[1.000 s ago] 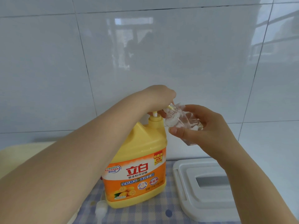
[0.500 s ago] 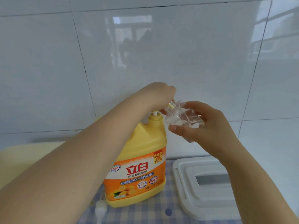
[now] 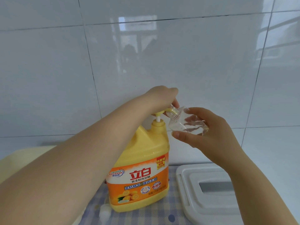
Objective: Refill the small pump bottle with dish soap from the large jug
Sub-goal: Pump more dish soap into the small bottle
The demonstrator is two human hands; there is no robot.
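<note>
In the head view, the left hand (image 3: 159,97) is curling over the pump head (image 3: 159,113) of the yellow jug (image 3: 142,159), which is standing on the checked cloth (image 3: 146,215). The right hand (image 3: 209,127) is gripping the small clear bottle (image 3: 186,125), tilting its neck against the pump spout, just right of the jug's top.

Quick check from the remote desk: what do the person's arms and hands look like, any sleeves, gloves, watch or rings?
Both forearms are bare as far as the frame shows, with no sleeve in view. The left hand and right hand wear no gloves. No watch, bracelet or ring shows on either wrist or on the visible fingers. Nails look short and unpainted.
</note>
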